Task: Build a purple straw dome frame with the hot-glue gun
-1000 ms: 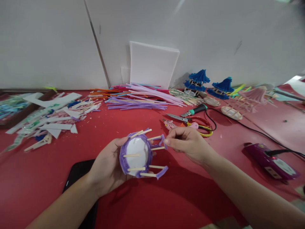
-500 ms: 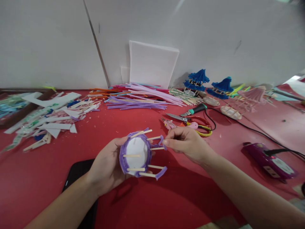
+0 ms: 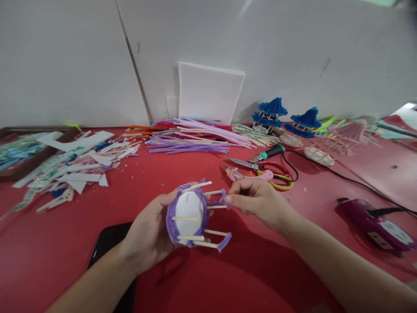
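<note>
My left hand [image 3: 148, 230] is closed around the edge of a small round craft base [image 3: 189, 214], white in the middle and wrapped in purple pipe cleaner. Several thin wooden sticks stand out from its rim, facing me and to the right. A short purple pipe cleaner piece [image 3: 224, 242] bridges two stick ends at the lower right. At the upper right ends, my right hand [image 3: 257, 200] pinches another short purple pipe cleaner piece [image 3: 223, 195] between thumb and forefinger. The fingers of my left hand behind the base are mostly hidden.
Behind my hands lie scissors [image 3: 282, 174], pink-handled pliers [image 3: 247, 174] and a green-black tool [image 3: 272, 151]. Pipe cleaners [image 3: 195, 141] are heaped by the wall, with blue roofed models [image 3: 270, 111] to their right. A black phone [image 3: 109, 237], paper scraps [image 3: 81, 161] and a magenta power strip [image 3: 374, 226] surround the work.
The whole view has shifted slightly, so everything sits a little lower and mostly further right. Both hands keep the same hold on the craft, with hardly any movement between them.
</note>
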